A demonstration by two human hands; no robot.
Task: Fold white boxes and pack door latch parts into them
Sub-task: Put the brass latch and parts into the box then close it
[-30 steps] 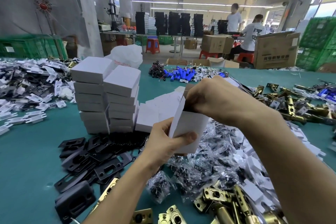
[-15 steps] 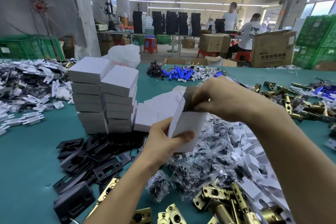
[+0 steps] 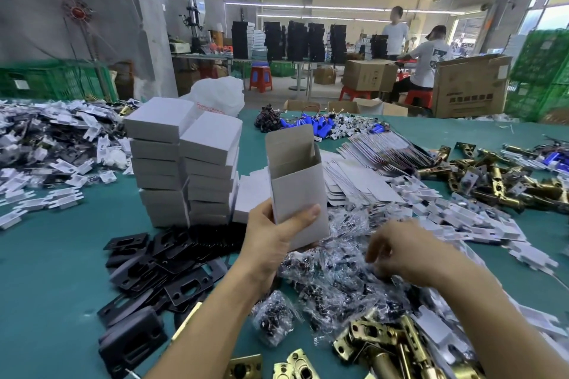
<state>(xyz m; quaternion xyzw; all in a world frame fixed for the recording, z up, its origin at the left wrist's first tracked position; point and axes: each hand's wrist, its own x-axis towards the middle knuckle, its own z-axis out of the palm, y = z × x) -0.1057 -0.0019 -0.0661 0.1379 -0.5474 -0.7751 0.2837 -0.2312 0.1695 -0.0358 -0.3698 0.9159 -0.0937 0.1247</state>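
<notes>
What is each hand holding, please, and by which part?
The left hand grips the open white cardboard box by its lower end, thumb across the front; for the right hand it cannot be told.

stacked boxes (image 3: 184, 163) left; strike plates (image 3: 160, 264) before them; screw bags (image 3: 332, 271) right of plates; box blanks (image 3: 360, 184) behind bags

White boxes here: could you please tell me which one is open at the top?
The box held upright in the left hand; its top flap stands up, whereas the stacked boxes are closed.
</notes>
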